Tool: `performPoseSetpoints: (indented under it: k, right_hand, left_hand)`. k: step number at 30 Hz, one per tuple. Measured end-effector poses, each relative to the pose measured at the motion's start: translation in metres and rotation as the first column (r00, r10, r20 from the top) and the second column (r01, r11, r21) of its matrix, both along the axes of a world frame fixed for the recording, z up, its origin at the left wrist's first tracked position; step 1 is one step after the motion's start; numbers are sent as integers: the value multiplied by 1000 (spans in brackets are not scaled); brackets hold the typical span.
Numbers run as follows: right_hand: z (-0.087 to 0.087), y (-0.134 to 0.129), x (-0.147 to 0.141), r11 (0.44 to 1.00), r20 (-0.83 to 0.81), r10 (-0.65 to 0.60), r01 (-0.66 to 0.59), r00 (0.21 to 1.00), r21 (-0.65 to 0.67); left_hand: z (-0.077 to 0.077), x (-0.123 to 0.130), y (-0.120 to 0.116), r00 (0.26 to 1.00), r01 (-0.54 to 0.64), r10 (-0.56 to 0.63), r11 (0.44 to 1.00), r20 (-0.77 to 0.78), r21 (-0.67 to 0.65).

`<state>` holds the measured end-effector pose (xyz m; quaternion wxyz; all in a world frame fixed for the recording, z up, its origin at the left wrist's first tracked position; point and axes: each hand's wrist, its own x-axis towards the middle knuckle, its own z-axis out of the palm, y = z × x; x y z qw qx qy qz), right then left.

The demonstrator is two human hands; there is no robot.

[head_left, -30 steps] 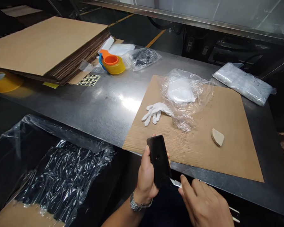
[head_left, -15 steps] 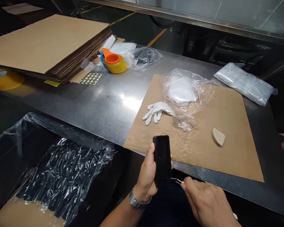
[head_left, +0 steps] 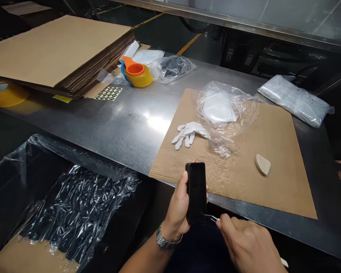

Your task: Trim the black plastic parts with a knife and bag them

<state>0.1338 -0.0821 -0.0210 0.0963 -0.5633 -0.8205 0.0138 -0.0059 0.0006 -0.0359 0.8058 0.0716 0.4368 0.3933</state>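
My left hand (head_left: 178,204) is wrapped round a black rectangular box-like part (head_left: 197,189), open side facing me, tilted upright in front of the table edge. Fingertips show along its right side. My right hand (head_left: 248,240) is closed on a thin metal-tipped tool (head_left: 212,217). Its pale handle end sticks out behind that hand. The slender tip meets the lower right edge of the black part; whether it touches I cannot tell. Beyond lies a white glove (head_left: 189,133) on a cardboard sheet (head_left: 275,189), with a wedge-shaped beige block (head_left: 263,164) to the right.
Clear plastic bagging (head_left: 220,108) with white contents lies on the cardboard. A tape dispenser (head_left: 136,74), sticker sheet (head_left: 109,93) and cardboard stack (head_left: 59,49) are at the left back. Below left is a plastic-lined box (head_left: 74,212) of wrapped black pieces. A plastic packet (head_left: 295,99) lies at right.
The black part has shifted slightly to the right in my left hand. My right hand and the tool tip have moved only a little.
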Motion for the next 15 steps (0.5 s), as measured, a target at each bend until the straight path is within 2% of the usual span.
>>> performPoseSetpoints:
  k: [5,7,8,9,10,11,12,13,14,15]
  right_hand:
    - [-8,-5,0,999,-20,-22,22,1000,-27]
    - [-12,-5,1,987,-89,-75,61,993,-149]
    - [-13,-4,1,963,-150,-127,85,981,-257]
    - [-14,-3,2,911,-235,-196,89,952,-402]
    - [-15,-3,3,818,-331,-294,57,897,-572]
    - [-16,-2,4,682,-413,-412,-26,812,-731]
    - [-17,-2,4,520,-463,-532,-158,709,-839]
    - [-18,-2,5,373,-481,-637,-305,602,-876]
    - [-19,-3,5,269,-478,-717,-431,507,-861]
    - [-20,-4,5,226,-473,-770,-510,429,-830]
  left_hand:
    - [-1,1,0,1000,-9,10,1000,-26,22]
    - [-1,2,0,999,-20,22,999,-44,40]
    - [-1,2,-1,998,-27,30,998,-50,53]
    - [-2,2,-1,998,-32,35,997,-49,65]
    - [-2,2,-1,998,-37,40,996,-41,76]
    - [-2,2,-1,999,-41,44,996,-31,85]
    - [-2,3,0,999,-46,48,995,-20,92]
    - [-3,3,0,999,-52,53,994,-10,94]
    - [-3,3,0,998,-56,56,994,4,90]
    - [-3,3,1,998,-57,55,995,23,81]
